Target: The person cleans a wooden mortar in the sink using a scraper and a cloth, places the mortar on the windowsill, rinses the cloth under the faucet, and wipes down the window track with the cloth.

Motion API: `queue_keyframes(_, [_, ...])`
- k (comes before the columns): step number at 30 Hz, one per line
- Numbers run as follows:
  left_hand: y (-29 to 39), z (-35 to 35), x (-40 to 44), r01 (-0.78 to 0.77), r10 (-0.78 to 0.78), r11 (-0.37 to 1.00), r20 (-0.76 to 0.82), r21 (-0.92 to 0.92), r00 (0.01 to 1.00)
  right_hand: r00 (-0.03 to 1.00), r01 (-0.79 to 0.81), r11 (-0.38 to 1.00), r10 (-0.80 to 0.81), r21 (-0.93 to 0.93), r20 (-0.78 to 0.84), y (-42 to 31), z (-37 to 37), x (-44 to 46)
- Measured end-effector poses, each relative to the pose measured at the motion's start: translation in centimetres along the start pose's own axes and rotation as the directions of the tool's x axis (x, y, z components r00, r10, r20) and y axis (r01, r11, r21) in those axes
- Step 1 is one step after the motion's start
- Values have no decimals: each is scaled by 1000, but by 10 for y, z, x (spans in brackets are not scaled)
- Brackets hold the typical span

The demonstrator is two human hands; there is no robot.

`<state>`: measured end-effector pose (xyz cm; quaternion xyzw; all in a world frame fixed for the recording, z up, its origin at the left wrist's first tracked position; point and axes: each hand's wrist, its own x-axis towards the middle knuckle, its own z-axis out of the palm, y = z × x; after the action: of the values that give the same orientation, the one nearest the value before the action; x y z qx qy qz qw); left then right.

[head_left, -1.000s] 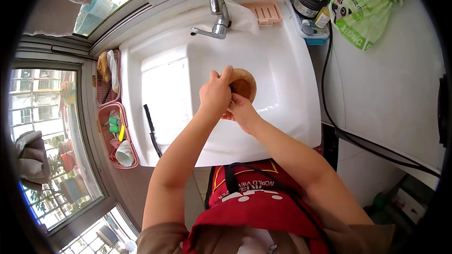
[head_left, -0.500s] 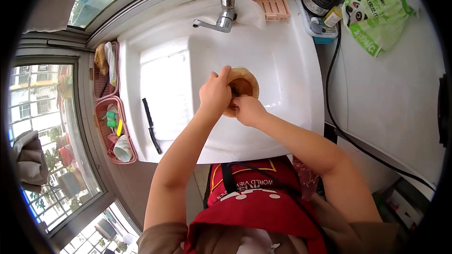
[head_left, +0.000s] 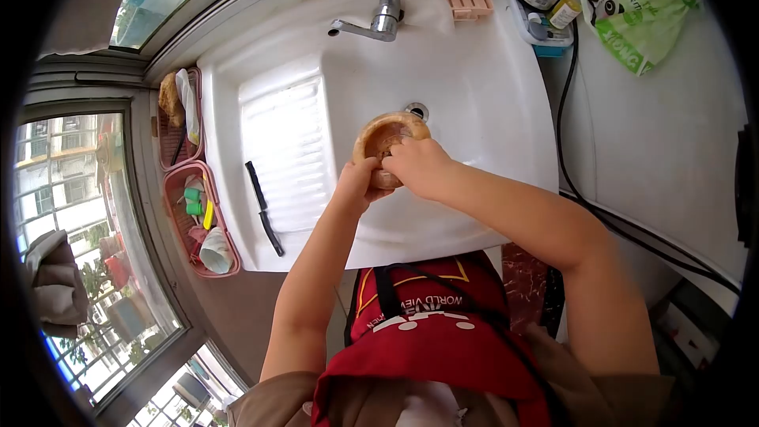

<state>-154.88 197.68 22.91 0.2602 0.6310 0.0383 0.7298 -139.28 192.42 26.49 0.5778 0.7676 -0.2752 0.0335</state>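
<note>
Fingertips of the right hand (head_left: 417, 164) dip into a round, tan bowl (head_left: 381, 133), curled close together; whether they pinch anything cannot be told, since the tips are hidden. The left hand (head_left: 357, 180) grips the bowl at its lower left, thumb over the rim, with the other fingers mostly out of sight. The bowl is near the middle of the frame, over the white sink (head_left: 482, 103), its opening tilted up; whether its base touches the sink is unclear. Brownish patches show on its inner wall, so handling of the inside looks under way rather than finished; how much is done or left cannot be judged.

Just beyond the bowl's upper right edge is the drain (head_left: 417, 111). A dark knife (head_left: 263, 209) lies to the left, beside the ridged part of the sink. The tap (head_left: 385, 28) stands at top centre, with a soap dish (head_left: 462, 1) to its right. Pink baskets (head_left: 228, 245) line the left edge, and a green bag (head_left: 639, 20) lies at upper right.
</note>
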Motion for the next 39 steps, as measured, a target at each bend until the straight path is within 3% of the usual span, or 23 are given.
queue_keyframes(2, [-6, -4, -1, 71, -41, 978, 155, -195, 987, 995, 84, 992, -79, -89, 53, 7, -9, -3])
queue_keyframes(5, [13, -20, -4, 80, -38, 980, 226, -181, 973, 964, 265, 947, -266, -183, 16, 18, -24, -20])
queue_keyframes(6, [21, -29, 2, 84, -41, 991, 371, -102, 928, 946, 325, 919, -320, -225, 57, 17, -34, -26])
queue_keyframes(7, [25, -32, 8, 87, -39, 989, 371, -116, 928, 924, 383, 885, -370, -264, 98, 18, -40, -29])
queue_keyframes(9, [46, -24, -6, -80, -43, 977, 549, 199, 834, 870, 489, 813, -482, -316, 106, 24, -45, -32])
queue_keyframes(13, [44, -18, -1, -2, -148, 966, 558, 259, 816, 753, 620, 673, -655, -403, 66, 38, -50, -32])
queue_keyframes(17, [26, 5, -24, -131, 100, 990, 372, 58, 923, 873, 427, 684, -482, -591, 74, 37, -22, -27])
queue_keyframes(19, [23, 17, -32, -223, 240, 968, 181, -113, 954, 982, 57, 798, -154, -600, -113, 23, -2, -25])
queue_keyframes(20, [21, 22, -31, -264, 281, 952, 100, -153, 955, 996, -68, 928, 45, -367, -71, 8, -4, -24])
queue_keyframes(21, [21, 24, -32, -267, 284, 951, 99, -157, 954, 997, -66, 926, 42, -371, -71, -6, -1, -21])
queue_keyframes(22, [21, 26, -34, -265, 290, 939, 89, -218, 953, 973, -203, 978, 195, -52, -125, -19, 4, -18])
queue_keyframes(23, [20, 29, -35, -264, 295, 924, 77, -277, 952, 927, -308, 910, 352, 277, -126, -28, 4, -13])
queue_keyframes(24, [12, 34, -25, -386, 405, 857, -17, -343, 914, 927, -309, 909, 354, 279, -125, -33, 2, -7])
queue_keyframes(25, [9, 33, -23, -383, 403, 859, -13, -340, 915, 920, -248, 594, 391, 765, -5, -34, -2, -2])
queue_keyframes(26, [9, 32, -24, -409, 444, 834, 11, -370, 896, 927, -142, 67, 358, 988, 109, -34, -7, 0])
queue_keyframes(29, [13, 25, -35, -446, 479, 826, 13, -345, 878, 953, -92, 82, 297, 992, 64, -31, -10, -11])
queue_keyframes(30, [16, 23, -45, -364, 405, 860, 43, -359, 914, 956, -35, 449, 275, 893, -101, -25, -14, -17])
queue_keyframes(31, [16, 21, -51, -279, 328, 886, 75, -371, 942, 955, -35, 450, 277, 892, -102, -19, -20, -22])
queue_keyframes(32, [11, 19, -49, -252, 299, 891, 69, -378, 952, 985, -95, 820, 159, 564, -65, -13, -30, -28])
queue_keyframes(33, [5, 19, -45, -249, 297, 891, 73, -379, 952, 997, -74, 992, 71, 98, 32, -9, -35, -31])
queue_keyframes(35, [-8, 18, -37, -170, 224, 946, 175, -277, 959, 998, -53, 998, 52, 28, 38, -5, -28, -28])
queue_keyframes(37, [-19, 25, -31, -149, 209, 936, 165, -319, 964, 914, -323, 942, 287, 88, 286, -4, -27, -16])
queue_keyframes(39, [-31, 29, -17, -193, 266, 918, 176, -346, 948, 934, -338, 918, 301, 206, 194, -1, -19, -10])
